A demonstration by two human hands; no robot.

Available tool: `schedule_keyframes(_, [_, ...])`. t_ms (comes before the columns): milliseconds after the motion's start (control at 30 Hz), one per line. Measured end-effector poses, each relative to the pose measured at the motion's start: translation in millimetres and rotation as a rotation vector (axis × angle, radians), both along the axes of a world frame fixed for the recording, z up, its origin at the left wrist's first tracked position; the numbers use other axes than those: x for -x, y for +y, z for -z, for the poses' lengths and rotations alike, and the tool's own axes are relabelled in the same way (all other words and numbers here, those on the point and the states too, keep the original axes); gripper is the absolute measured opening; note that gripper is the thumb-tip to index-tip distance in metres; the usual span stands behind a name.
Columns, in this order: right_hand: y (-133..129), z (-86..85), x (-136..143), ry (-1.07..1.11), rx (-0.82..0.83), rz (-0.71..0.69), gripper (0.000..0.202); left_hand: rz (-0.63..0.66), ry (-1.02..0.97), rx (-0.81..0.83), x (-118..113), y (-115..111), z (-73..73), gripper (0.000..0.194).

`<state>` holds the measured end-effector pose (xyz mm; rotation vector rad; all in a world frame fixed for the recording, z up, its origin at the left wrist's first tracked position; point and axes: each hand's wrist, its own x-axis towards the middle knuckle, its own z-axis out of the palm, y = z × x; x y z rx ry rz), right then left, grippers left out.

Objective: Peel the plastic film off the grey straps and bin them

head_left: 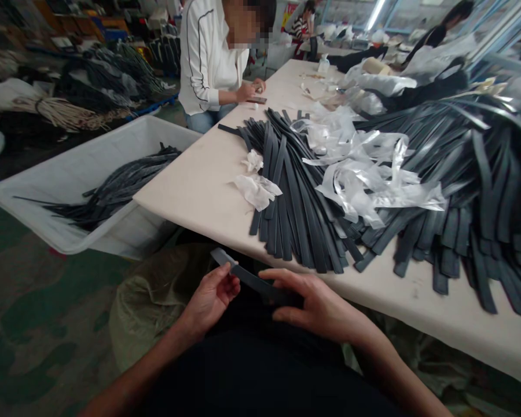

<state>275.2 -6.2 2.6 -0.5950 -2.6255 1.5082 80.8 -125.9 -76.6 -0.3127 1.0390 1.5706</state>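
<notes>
Head view is showing us, closest in, our two hands working over our lap below the counter (pixel 191 185) edge. We are pinching a dark strap (pixel 249 281) between them: the left hand (pixel 211 301) is closing its grip on the strap near its free, angled tip, while the right hand (pixel 315 307) is clamping its grip around the strap's other end, fingers curled over it. The strap is hanging clear of the counter, just in front of our dark clothing.

We are judging this as the handling or checking of a single strap, and the next move is calling for a steady hold at both ends so the piece is not twisting.

Further out, a fanned pile of straps (pixel 295 197) is lying on the counter, with crumpled white wrappings (pixel 258 191) beside it and clear plastic film (pixel 364 174) on top. A bigger heap of straps (pixel 481 174) is spreading to the right. Left of the counter, a white bin (pixel 47 191) is holding more straps. Beyond, a person in a white top (pixel 208 58) is sitting at the counter's far end.
</notes>
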Motion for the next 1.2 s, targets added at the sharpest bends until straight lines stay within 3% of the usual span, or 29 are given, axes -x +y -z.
schedule_keyframes(133, [3,-21.2,-31,0.130,0.052,-0.148,0.053,-0.073,-0.046,0.072,5,6,-9.3,0.021])
schedule_keyframes(267, [-1,-15.7,-29,0.328,-0.143,-0.045,0.023,-0.037,-0.090,0.082,1,12,-12.7,0.021])
schedule_keyframes(367, [-1,-3.0,-16,0.423,-0.342,0.018,0.027,0.006,-0.119,0.089,-3,14,-15.4,0.021])
schedule_keyframes(500, [0,6.5,-3,0.584,-0.398,0.035,0.031,0.019,-0.130,0.088,-4,13,-16.2,0.022])
schedule_keyframes(600, [-3,0.9,-8,0.703,-0.467,0.045,0.031,0.016,-0.187,0.065,-1,9,-14.6,0.023])
schedule_keyframes(733, [-9,-16.4,-18,0.682,-0.585,-0.017,0.027,0.067,-0.245,0.041,-3,6,-17.1,0.024])
schedule_keyframes(833, [-10,-19.5,-15,0.642,-0.605,-0.033,0.029,0.111,-0.236,0.060,-11,7,-24.5,0.025])
schedule_keyframes(1067, [0,6.7,8,0.642,-0.572,0.012,0.022,0.072,-0.131,0.012,-19,18,-47.3,0.026])
schedule_keyframes(1200, [8,-4.7,-2,0.623,-0.576,0.025,0.021,0.014,-0.084,-0.032,-8,21,-72.4,0.029])
